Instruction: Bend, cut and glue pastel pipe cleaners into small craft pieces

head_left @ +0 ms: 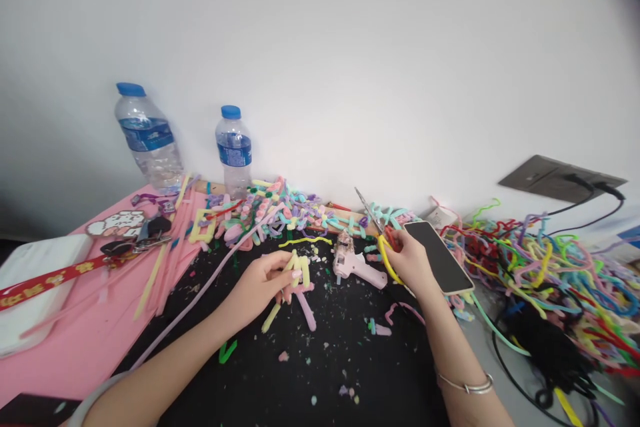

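My left hand (273, 278) pinches a bent pale yellow pipe cleaner shape (302, 269) above the black mat (250, 373). Just below those fingers a lilac pipe cleaner piece (307, 312) and a yellow strand stick out; whether they are joined to the shape I cannot tell. In my right hand (413, 259) are scissors (369, 207) with yellow and red handles, their blades pointing up and away to the left. Between my hands lies a pale pink glue gun (367, 271) on the mat. A smartphone (440, 257) rests right beside my right hand.
Two water bottles (147, 140) stand by the wall at the left. Pipe cleaner pieces (280, 210) heap along the back, and a tangle (575, 280) fills the right. A long lilac pipe cleaner (200, 291) crosses near my left arm. Cables (583, 203) hang from a wall socket.
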